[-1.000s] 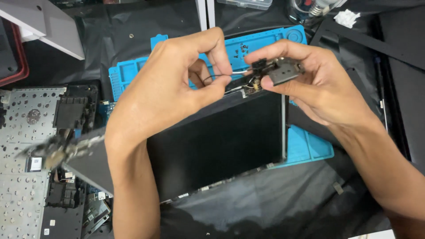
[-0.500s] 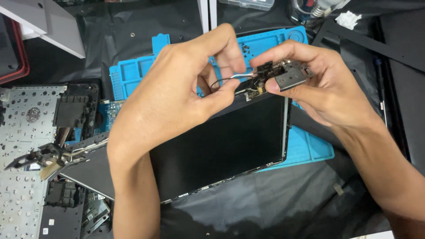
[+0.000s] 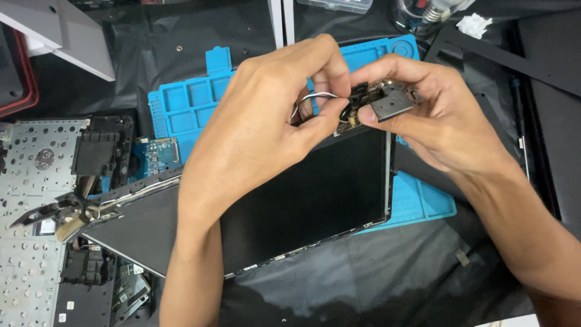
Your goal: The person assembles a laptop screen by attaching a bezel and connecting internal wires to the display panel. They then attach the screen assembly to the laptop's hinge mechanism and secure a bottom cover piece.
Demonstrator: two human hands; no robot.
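Note:
A dark laptop screen panel (image 3: 315,200) lies tilted over a blue silicone work mat (image 3: 187,109). At the panel's upper right corner, my right hand (image 3: 436,115) grips a small metal hinge bracket (image 3: 387,100) between thumb and fingers. My left hand (image 3: 266,127) reaches in from the left and pinches thin grey-white wires (image 3: 315,97) that loop out beside the bracket. The panel's other hinge (image 3: 60,215) sticks out at the left end, over the keyboard frame.
A perforated grey keyboard frame (image 3: 27,242) with dark parts lies at the left. A small blue circuit board (image 3: 156,154) rests by the mat. A grey cover (image 3: 60,33) sits at top left, black panels (image 3: 544,72) at the right. Black sheeting covers the table.
Both hands have shifted slightly up and right with the bracket. The panel has swung a little, its left hinge dropping lower over the keyboard frame.

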